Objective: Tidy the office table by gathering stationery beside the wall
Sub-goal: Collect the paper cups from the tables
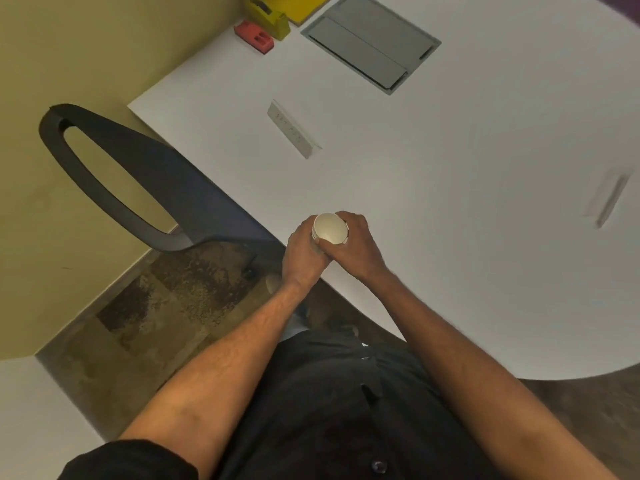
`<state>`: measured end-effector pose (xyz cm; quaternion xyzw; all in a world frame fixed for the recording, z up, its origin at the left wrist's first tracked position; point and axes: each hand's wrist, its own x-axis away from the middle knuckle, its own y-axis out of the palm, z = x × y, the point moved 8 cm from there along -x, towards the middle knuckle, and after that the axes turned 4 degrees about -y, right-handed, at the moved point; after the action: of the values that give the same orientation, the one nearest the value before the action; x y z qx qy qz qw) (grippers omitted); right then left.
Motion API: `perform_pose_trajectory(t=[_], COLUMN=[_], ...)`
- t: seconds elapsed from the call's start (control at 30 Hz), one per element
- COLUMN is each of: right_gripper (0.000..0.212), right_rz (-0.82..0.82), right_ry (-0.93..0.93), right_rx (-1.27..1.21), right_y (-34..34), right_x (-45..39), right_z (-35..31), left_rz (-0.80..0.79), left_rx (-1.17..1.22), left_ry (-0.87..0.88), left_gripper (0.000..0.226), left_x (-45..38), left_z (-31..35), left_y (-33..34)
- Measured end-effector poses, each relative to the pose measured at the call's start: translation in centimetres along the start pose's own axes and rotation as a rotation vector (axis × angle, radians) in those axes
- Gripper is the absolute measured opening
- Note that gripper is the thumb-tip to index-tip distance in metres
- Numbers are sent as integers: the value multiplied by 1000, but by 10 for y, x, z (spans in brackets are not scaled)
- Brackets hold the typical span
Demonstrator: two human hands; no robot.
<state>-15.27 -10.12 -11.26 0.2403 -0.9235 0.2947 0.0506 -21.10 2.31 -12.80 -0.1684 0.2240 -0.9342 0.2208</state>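
Both hands meet at the near edge of the white table (pixel 450 237), clasped around a white paper cup (pixel 329 229) whose open mouth faces the camera. The left hand (pixel 302 252) wraps the cup's left side with fingers curled shut; the right hand (pixel 356 244) closes over its right side and top rim. The cup appears empty, though its base is hidden. Against the wall at the far corner stand a red stationery block (pixel 254 36) and, just beside it, a yellow tape dispenser (pixel 268 16). A grey cable hatch (pixel 370 41) is set in the tabletop. A dark chair (pixel 138 178) stands left of the table.
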Motion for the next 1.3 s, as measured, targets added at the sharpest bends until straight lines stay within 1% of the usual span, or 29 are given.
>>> perform_pose_trajectory(t=[0.1,0.2,0.27,0.37,0.5,0.63,0.93,1.1,1.3], right_gripper=[77,73,74,78,75,74,80,83,89], right_rz=[0,1,12,52,123,141,96,66,57], right_ry=[-21,-65,-70,-69,-2,35,84,84,112], right_rx=[-6,-48,-79,-94,-90,-38,36,91,202], right_y=[-7,-15,-22,-34,-51,-56,-28,-5,17], right_x=[-4,-13,-22,-44,-86,-134,-224,-251,-267], right_z=[-1,-9,-13,-14,-4,3,11,17,36], left_rz=[16,23,33,34,-7,-19,-58,-85,-70], left_rx=[-21,-32,-15,3,-12,-8,-29,-21,-14], left_ry=[-18,-44,-63,-101,-148,-178,-227,-250,-243], left_gripper=[69,60,55,63,72,75,77,78,80], left_x=[-2,-8,-13,-23,-44,-67,-95,-111,-128], left_z=[-4,-8,-12,-19,-31,-34,-47,-55,-62], left_y=[2,-2,-7,-12,-9,-9,-6,-3,-3])
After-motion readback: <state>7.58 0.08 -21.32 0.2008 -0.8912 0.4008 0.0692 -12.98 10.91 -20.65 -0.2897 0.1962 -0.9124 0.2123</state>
